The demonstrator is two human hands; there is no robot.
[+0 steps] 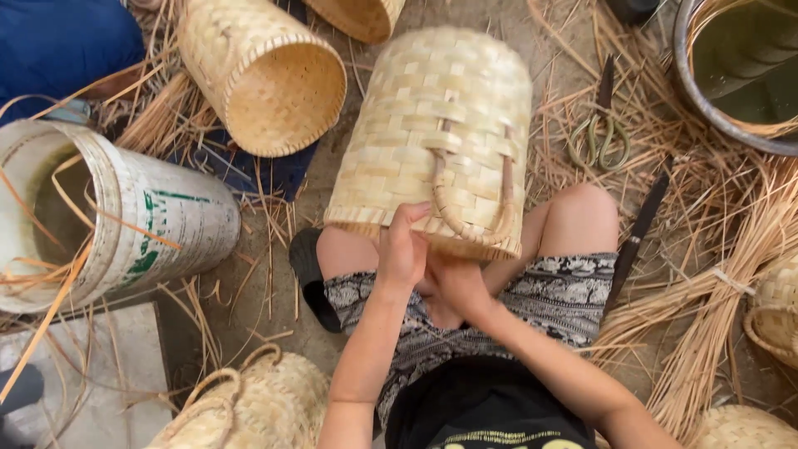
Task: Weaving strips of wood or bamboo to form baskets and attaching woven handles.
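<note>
We work the rim of a woven basket [432, 125] resting on our knees.

The basket lies on its side across our lap, base pointing away, its open rim toward us, a curved handle [465, 212] looped on its upper side. Our left hand [401, 249] is closed around the rim, thumb up against the weave. Our right hand [457, 283] sits just beside it under the rim; we cannot tell how far it is open or what it grips. To the left lies a second basket [270, 75], mouth facing us, and a white bucket [133, 220] on its side with strips in it. Shears [600, 137] and a knife [638, 229] lie on the straw [706, 274] to the right, near a metal basin [731, 75].
</note>
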